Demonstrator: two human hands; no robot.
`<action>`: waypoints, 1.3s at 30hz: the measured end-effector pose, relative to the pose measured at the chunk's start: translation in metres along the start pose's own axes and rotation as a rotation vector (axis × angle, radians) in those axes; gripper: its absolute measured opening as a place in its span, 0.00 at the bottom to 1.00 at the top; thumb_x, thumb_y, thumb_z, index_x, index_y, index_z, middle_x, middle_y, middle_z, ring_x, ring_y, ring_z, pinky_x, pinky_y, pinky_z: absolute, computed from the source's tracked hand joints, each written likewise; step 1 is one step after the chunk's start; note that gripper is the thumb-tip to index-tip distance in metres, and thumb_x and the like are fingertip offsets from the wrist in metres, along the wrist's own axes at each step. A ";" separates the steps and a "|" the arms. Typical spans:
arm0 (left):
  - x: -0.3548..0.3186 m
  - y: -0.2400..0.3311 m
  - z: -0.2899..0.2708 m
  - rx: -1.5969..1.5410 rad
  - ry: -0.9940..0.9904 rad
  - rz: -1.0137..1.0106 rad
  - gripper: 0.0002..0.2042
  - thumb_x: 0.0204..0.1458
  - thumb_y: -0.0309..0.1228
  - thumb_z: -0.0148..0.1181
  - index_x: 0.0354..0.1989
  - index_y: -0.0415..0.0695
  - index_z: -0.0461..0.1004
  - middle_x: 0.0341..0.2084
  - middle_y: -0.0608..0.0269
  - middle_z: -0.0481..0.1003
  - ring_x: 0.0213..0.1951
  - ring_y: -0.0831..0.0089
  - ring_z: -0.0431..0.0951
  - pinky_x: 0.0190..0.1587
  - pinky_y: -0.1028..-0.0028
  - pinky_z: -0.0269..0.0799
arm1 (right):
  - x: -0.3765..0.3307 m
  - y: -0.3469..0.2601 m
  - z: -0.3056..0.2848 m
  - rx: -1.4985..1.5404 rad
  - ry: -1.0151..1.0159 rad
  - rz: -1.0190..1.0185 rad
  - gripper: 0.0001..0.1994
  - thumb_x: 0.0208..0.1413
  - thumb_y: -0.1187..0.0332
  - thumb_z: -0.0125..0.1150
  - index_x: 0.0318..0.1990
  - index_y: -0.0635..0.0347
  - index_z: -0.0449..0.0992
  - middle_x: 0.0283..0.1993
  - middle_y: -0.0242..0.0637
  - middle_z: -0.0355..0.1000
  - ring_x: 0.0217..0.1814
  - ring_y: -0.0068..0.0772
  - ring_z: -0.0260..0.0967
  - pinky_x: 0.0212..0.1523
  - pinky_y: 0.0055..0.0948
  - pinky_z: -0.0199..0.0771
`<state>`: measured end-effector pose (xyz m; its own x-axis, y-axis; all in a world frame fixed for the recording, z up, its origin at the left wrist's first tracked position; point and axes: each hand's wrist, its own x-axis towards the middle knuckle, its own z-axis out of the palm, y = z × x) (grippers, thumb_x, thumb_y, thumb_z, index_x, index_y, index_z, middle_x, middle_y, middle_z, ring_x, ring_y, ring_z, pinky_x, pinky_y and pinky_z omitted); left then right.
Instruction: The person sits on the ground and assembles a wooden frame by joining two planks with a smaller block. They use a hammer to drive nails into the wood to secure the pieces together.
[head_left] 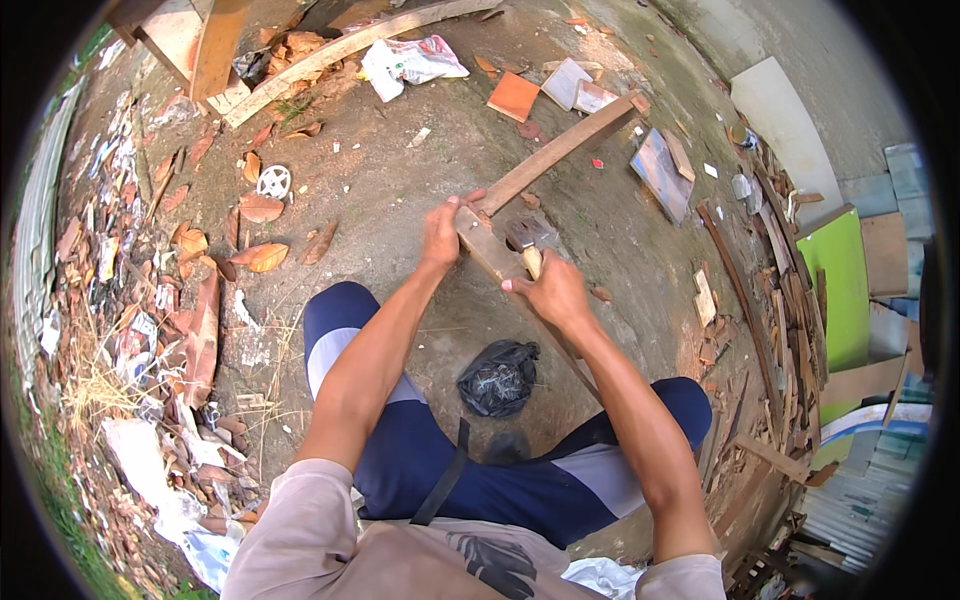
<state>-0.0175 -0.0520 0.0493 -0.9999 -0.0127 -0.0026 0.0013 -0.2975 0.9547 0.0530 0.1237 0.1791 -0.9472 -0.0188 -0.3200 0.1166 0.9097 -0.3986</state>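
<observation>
I see left hand (pixel 441 234) gripping board (pixel 489 249) at its far end, right hand (pixel 556 296) wrapped round hammer (pixel 529 234) — I'd brace board firmly, left hand clear

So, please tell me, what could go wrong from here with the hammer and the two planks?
The left hand grips the near plank close to the head of the hammer in the right hand, so a stray blow could catch its fingers.

The near plank and the far plank appear to meet at an angle, so they might shift under a knock.

The black bag lies between the legs; a leg movement could disturb it.
</observation>
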 end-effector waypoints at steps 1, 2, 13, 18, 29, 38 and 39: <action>-0.001 0.002 0.001 -0.006 0.001 -0.003 0.24 0.63 0.40 0.39 0.30 0.32 0.75 0.41 0.45 0.80 0.47 0.61 0.79 0.50 0.64 0.72 | 0.000 0.003 0.000 0.025 0.024 0.005 0.30 0.44 0.50 0.76 0.37 0.74 0.73 0.32 0.63 0.75 0.38 0.63 0.76 0.40 0.50 0.73; -0.002 0.003 0.005 -0.012 0.002 -0.006 0.23 0.63 0.40 0.39 0.30 0.33 0.75 0.41 0.45 0.80 0.51 0.61 0.77 0.52 0.64 0.71 | 0.001 0.008 0.001 0.050 0.048 0.011 0.29 0.46 0.50 0.74 0.37 0.74 0.73 0.31 0.64 0.75 0.36 0.63 0.76 0.38 0.51 0.73; -0.005 0.002 0.007 -0.014 0.058 -0.092 0.25 0.64 0.39 0.33 0.32 0.32 0.74 0.46 0.43 0.80 0.57 0.59 0.74 0.55 0.64 0.69 | -0.023 -0.049 -0.032 0.387 0.250 -0.185 0.19 0.61 0.57 0.62 0.43 0.68 0.75 0.24 0.44 0.75 0.20 0.36 0.75 0.25 0.37 0.73; -0.004 0.011 0.015 0.116 0.117 -0.026 0.25 0.62 0.40 0.35 0.33 0.32 0.77 0.40 0.51 0.82 0.41 0.63 0.80 0.47 0.68 0.73 | -0.007 -0.050 -0.014 0.220 0.188 -0.184 0.16 0.59 0.62 0.63 0.42 0.69 0.73 0.29 0.55 0.74 0.31 0.53 0.75 0.35 0.44 0.72; 0.000 -0.006 0.009 0.118 0.073 0.003 0.24 0.58 0.40 0.40 0.38 0.32 0.80 0.47 0.51 0.81 0.46 0.62 0.79 0.52 0.68 0.71 | -0.002 -0.051 -0.018 0.127 0.104 -0.085 0.17 0.58 0.61 0.63 0.45 0.67 0.73 0.31 0.54 0.73 0.31 0.50 0.73 0.37 0.41 0.71; 0.002 -0.015 0.011 0.062 0.052 0.039 0.23 0.60 0.40 0.40 0.33 0.32 0.78 0.51 0.51 0.79 0.50 0.60 0.78 0.55 0.66 0.69 | -0.009 -0.058 -0.018 0.260 0.210 -0.097 0.17 0.58 0.62 0.63 0.46 0.67 0.73 0.35 0.59 0.75 0.36 0.62 0.74 0.38 0.45 0.73; 0.000 -0.014 0.015 0.050 0.058 0.039 0.23 0.60 0.40 0.39 0.33 0.32 0.78 0.51 0.51 0.79 0.50 0.60 0.78 0.55 0.66 0.69 | -0.005 -0.044 -0.007 0.138 0.143 -0.077 0.17 0.58 0.62 0.63 0.46 0.67 0.73 0.34 0.58 0.75 0.35 0.62 0.74 0.38 0.45 0.73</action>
<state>-0.0180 -0.0339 0.0403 -0.9967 -0.0787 0.0187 0.0378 -0.2479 0.9680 0.0501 0.0862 0.2040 -0.9866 -0.0178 -0.1623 0.0726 0.8425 -0.5338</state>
